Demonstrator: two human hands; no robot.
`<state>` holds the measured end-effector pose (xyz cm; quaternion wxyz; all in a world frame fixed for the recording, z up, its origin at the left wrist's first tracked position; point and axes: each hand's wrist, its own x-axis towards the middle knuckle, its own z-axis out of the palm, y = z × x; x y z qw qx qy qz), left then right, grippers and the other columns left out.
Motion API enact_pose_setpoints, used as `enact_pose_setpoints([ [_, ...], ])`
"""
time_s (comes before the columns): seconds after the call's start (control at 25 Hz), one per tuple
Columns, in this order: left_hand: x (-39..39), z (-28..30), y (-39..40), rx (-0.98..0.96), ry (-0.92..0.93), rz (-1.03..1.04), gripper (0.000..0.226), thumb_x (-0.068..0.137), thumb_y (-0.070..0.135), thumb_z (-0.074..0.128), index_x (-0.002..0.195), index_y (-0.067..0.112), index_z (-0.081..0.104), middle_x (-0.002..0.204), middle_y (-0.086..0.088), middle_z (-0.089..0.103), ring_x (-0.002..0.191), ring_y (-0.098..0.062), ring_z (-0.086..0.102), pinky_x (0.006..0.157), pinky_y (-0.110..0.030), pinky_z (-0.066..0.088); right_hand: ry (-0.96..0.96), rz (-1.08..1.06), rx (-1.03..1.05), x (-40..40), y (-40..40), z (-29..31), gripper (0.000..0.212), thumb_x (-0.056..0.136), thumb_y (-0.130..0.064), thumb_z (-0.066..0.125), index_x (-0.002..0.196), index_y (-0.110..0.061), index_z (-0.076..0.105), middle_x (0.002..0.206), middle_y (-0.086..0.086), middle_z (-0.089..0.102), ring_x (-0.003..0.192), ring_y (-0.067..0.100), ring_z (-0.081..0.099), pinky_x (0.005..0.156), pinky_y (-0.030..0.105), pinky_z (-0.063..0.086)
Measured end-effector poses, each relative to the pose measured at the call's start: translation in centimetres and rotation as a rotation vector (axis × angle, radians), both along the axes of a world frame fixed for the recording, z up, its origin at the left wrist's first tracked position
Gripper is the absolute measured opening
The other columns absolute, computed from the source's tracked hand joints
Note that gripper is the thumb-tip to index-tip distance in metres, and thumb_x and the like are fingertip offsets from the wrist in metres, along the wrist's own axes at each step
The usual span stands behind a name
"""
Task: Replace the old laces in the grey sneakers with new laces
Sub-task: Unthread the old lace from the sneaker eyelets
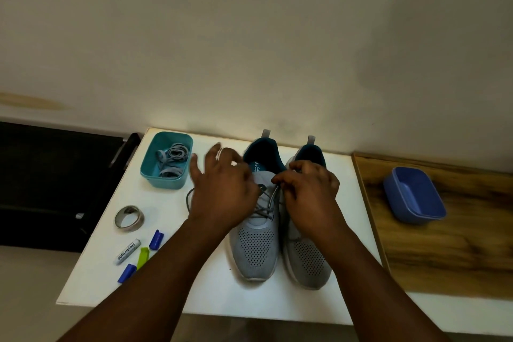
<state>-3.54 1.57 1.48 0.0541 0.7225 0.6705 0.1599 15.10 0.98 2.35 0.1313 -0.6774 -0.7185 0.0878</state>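
Pair of grey mesh sneakers (256, 247) on white worktop (211, 294). Right hand (311, 189) pinches dark grey lace (273, 196); left hand (222, 186) fingers spread, holding nothing.

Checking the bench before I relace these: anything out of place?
Only small clutter: a battery, blue caps and a tape roll lie loose on the white table. Nothing looks spilled or damaged.

This looks like a room in a home. A small white counter (222, 294) stands against a plain, stained wall (249, 36). Beside it are a wooden top (444, 258) and a dark cupboard (55, 180) with a handle.
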Motion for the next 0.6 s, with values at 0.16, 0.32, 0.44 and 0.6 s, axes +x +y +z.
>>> enact_pose_setpoints([
  [0.16,-1.0,0.6,-0.2,0.006,-0.012,0.148,0.047,0.085,0.049,0.05,0.127,0.031,0.061,0.149,-0.006,0.043,0.149,-0.036,0.021,0.116,-0.07,0.013,0.032,-0.004,-0.005,-0.1,0.0,0.1,0.027,0.102,-0.03,0.056,0.119,-0.046,0.07,0.149,-0.004,0.048,0.146,0.021,0.029,0.12,0.044,0.013],
  [0.32,1.0,0.0,-0.3,0.056,0.009,-0.13,0.032,0.086,0.055,0.062,0.116,0.045,0.065,0.162,-0.005,0.025,0.154,-0.037,-0.003,0.117,-0.068,-0.007,0.025,-0.001,-0.024,-0.4,0.1,0.2,0.028,0.103,-0.03,0.056,0.122,-0.044,0.069,0.153,-0.003,0.045,0.149,0.023,0.026,0.121,0.044,0.013],
  [0.44,1.2,-0.7,0.0,0.052,0.078,-0.182,0.018,0.088,0.054,0.064,0.102,0.044,0.072,0.159,0.002,0.033,0.155,-0.035,-0.001,0.116,-0.068,-0.01,0.043,-0.001,-0.017,-0.3,-0.1,0.1,0.028,0.102,-0.029,0.056,0.121,-0.044,0.069,0.153,-0.003,0.045,0.149,0.022,0.026,0.121,0.044,0.012],
  [0.6,-0.7,0.0,0.4,0.065,0.166,-0.02,0.033,0.098,0.041,0.043,0.111,0.028,0.07,0.139,-0.003,0.053,0.149,-0.036,0.024,0.116,-0.07,0.008,0.068,0.0,-0.01,-0.2,-0.1,0.0,0.027,0.102,-0.029,0.055,0.118,-0.044,0.07,0.151,-0.004,0.046,0.148,0.022,0.026,0.12,0.044,0.012],
])
